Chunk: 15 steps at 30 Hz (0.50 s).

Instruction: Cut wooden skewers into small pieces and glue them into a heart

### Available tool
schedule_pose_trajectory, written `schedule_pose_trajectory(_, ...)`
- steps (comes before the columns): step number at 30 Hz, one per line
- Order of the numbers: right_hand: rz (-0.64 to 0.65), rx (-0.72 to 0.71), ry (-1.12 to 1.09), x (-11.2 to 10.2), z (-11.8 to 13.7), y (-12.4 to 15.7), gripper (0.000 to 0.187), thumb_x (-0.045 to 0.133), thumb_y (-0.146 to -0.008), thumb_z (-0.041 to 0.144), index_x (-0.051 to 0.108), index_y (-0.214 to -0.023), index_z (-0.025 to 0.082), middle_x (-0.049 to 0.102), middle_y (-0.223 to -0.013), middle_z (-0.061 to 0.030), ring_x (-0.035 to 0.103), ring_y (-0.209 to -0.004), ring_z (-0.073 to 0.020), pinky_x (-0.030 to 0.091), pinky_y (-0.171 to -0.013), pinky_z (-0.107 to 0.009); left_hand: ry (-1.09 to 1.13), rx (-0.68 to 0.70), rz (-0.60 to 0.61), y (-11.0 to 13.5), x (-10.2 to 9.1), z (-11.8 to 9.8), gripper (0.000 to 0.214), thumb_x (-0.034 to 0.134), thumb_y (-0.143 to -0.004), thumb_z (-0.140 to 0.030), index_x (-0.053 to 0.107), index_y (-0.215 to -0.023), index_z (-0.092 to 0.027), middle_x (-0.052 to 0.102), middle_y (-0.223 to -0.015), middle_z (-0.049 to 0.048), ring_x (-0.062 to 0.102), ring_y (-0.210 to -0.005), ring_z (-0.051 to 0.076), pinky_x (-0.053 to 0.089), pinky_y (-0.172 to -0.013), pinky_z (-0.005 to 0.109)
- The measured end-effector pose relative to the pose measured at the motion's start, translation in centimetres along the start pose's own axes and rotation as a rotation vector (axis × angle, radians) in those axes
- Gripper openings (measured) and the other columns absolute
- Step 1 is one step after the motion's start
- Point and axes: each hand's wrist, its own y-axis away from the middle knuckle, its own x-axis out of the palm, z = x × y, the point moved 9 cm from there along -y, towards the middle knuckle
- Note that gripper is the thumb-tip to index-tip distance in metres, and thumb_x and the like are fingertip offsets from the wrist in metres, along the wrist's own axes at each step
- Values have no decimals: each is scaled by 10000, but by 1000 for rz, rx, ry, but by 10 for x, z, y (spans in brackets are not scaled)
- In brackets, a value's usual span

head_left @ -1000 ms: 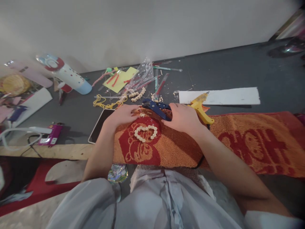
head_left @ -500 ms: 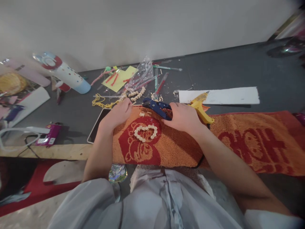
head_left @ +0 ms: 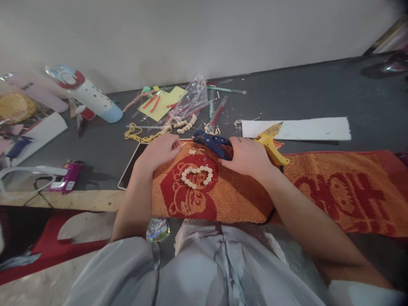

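Right hand (head_left: 247,154), one o'clock, grips stiff-looking blue pliers (head_left: 209,142) by the handles; left hand (head_left: 161,151), eleven o'clock, pinches a thin, probably fragile cream stick (head_left: 182,144).

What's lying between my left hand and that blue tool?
In the head view, small pale pieces lie on the orange towel between your left hand and the blue tool.
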Motion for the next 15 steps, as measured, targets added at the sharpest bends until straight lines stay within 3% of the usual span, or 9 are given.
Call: schedule_pose_trajectory(15, -7, -5, -8, 1, 1, 0, 487, 509, -784, 568, 561, -1019, 145, 689, -987, -154, 645, -907, -311, 414, -707, -370, 89, -54, -43, -4, -2, 5, 240, 490, -838, -379, 637, -828, -189, 690, -834, 47, 597, -743, 184, 371, -634, 281)
